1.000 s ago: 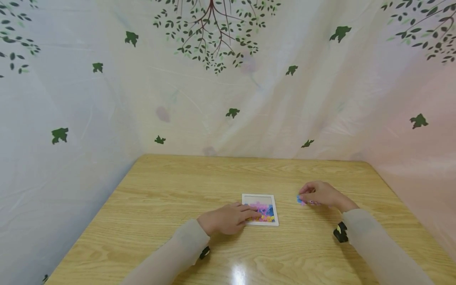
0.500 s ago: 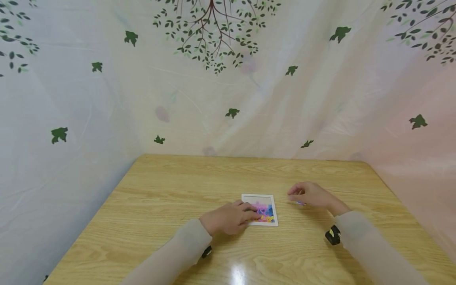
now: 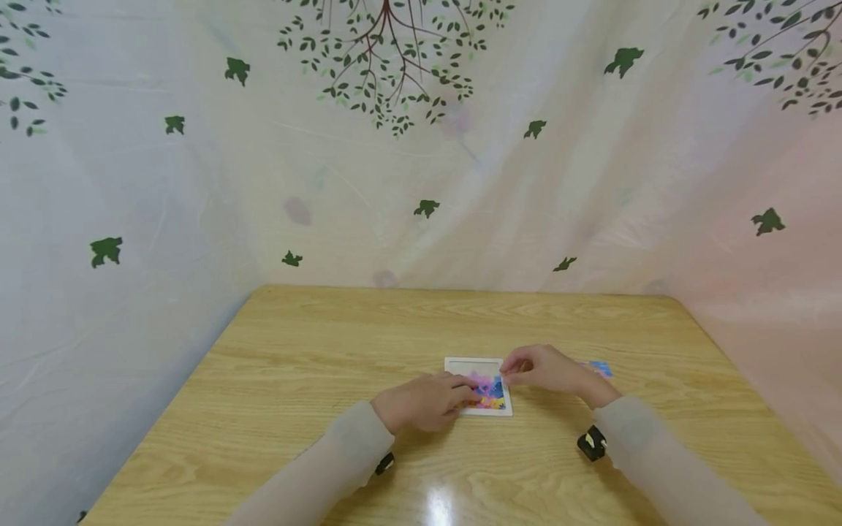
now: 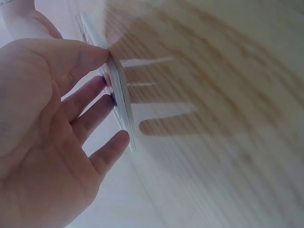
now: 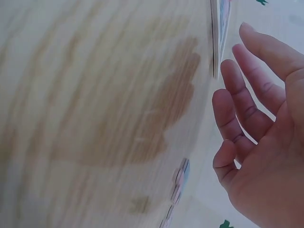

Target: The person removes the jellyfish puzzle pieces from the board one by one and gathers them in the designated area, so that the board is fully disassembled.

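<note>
A white-framed jigsaw puzzle (image 3: 495, 401) lies on the table, with pink, blue and yellow pieces in its lower part and a pale bare strip along the top. My left hand (image 3: 424, 402) rests on its left side, fingers stretched over the picture; in the left wrist view the thumb touches the edge of the frame (image 4: 123, 90). At the frame's right edge, my right hand (image 3: 542, 367) has thumb and index fingertips together in a pinch. The puzzle piece there is hidden by the fingers. In the right wrist view, the right hand (image 5: 261, 118) has its other fingers loosely bent.
Loose puzzle pieces (image 3: 600, 368) lie to the right, partly behind the right wrist; the right wrist view shows several pieces (image 5: 180, 178) flat on the wood. The wooden table (image 3: 316, 329) ends at a patterned cloth (image 3: 368, 183) behind it.
My right hand has moved left from the loose pieces to the right edge of the frame, uncovering blue and pink pieces. The left hand has stayed on the puzzle.
</note>
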Demonstrator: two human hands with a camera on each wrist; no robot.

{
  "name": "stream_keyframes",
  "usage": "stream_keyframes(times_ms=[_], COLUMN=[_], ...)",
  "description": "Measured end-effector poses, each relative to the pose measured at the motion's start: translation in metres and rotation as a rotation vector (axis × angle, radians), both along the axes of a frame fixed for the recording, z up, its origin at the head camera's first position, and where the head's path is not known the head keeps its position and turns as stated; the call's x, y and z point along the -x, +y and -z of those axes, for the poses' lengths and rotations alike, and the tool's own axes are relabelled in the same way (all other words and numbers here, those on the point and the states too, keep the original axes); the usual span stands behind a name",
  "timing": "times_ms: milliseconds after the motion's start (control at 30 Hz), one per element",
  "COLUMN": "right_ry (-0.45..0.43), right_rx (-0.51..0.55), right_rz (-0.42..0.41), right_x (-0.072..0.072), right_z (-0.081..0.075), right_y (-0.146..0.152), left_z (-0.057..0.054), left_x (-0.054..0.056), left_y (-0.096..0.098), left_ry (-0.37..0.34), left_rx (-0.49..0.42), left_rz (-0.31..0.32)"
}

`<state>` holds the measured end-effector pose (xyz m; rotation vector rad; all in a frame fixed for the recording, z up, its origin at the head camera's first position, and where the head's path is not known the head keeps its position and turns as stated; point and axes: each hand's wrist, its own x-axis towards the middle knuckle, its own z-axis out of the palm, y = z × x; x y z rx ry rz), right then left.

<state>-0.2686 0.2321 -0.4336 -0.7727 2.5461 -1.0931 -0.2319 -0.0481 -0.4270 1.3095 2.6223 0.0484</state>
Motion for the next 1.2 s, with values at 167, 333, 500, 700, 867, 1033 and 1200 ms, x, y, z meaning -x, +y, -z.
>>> stream_keyframes(times_ms=[167, 333, 500, 700, 867, 1033, 1200], right_ry=[-0.018, -0.009, 0.009, 0.033, 0.032, -0.030, -0.069], right_rx=[-0.024, -0.056, -0.067, -0.081, -0.084, -0.071, -0.045], right_rz=[-0.009, 0.014, 0.017, 0.005, 0.001, 0.025, 0.020], right_x=[-0.005, -0.007, -0.009, -0.010, -0.009, -0.007, -0.007], right_z=[0.000, 0.001, 0.001, 0.001, 0.002, 0.003, 0.001], right_y=[-0.008, -0.010, -0.012, -0.014, -0.015, -0.015, -0.016], left_z=[-0.002, 0.000, 0.000, -0.003, -0.005, -0.004, -0.003], left_x=[-0.001, -0.001, -0.002, -0.004, -0.005, -0.004, -0.003], left_y=[0.001, 0.001, 0.001, 0.002, 0.002, 0.002, 0.002], left_ry=[-0.023, -0.042, -0.061, -0.043, -0.027, -0.053, -0.055], left_rx=[0.005, 0.012, 0.044, 0.060, 0.070, 0.062, 0.055], left_rz=[-0.023, -0.034, -0.048, -0.052, -0.029, -0.046, -0.053])
